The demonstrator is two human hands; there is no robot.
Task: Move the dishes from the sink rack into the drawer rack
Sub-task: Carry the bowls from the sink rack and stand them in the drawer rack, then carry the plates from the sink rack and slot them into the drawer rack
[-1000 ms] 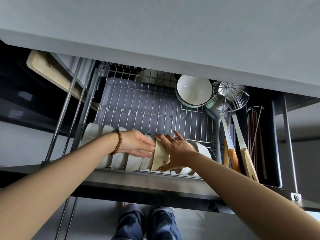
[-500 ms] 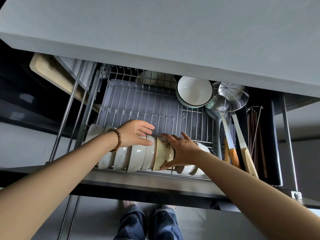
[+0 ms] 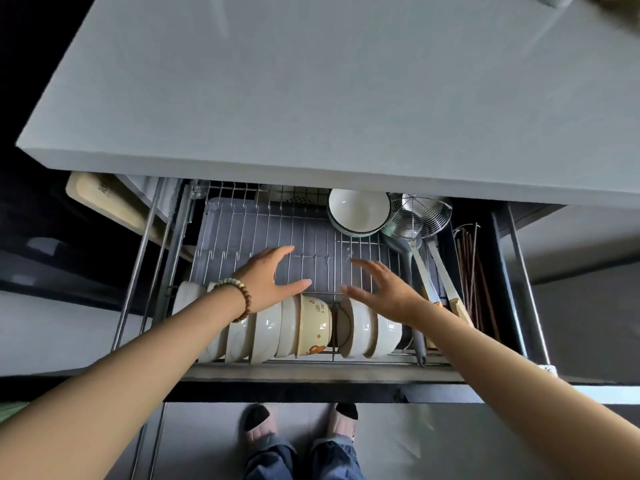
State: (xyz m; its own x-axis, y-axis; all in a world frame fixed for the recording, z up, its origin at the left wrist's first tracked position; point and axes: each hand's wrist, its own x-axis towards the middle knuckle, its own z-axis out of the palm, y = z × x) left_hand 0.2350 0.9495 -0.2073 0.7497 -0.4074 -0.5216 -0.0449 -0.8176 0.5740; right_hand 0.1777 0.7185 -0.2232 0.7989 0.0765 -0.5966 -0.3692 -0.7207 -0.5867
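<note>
Two empty hands — left hand (image 3: 273, 275), right hand (image 3: 384, 292), fingers spread — hover over glossy cream ceramic bowls (image 3: 304, 327) standing on edge in the steel-wire drawer rack (image 3: 263, 230); placement looks done, next calls for fetching more.

Wire skimmer (image 3: 417, 215), chopsticks (image 3: 471, 271), cutting board (image 3: 104, 199)

The grey countertop (image 3: 311, 98) hides most of a patterned white plate (image 3: 291, 195). The left forearm (image 3: 156, 344) covers parts of several upright white bowls (image 3: 239, 341).
</note>
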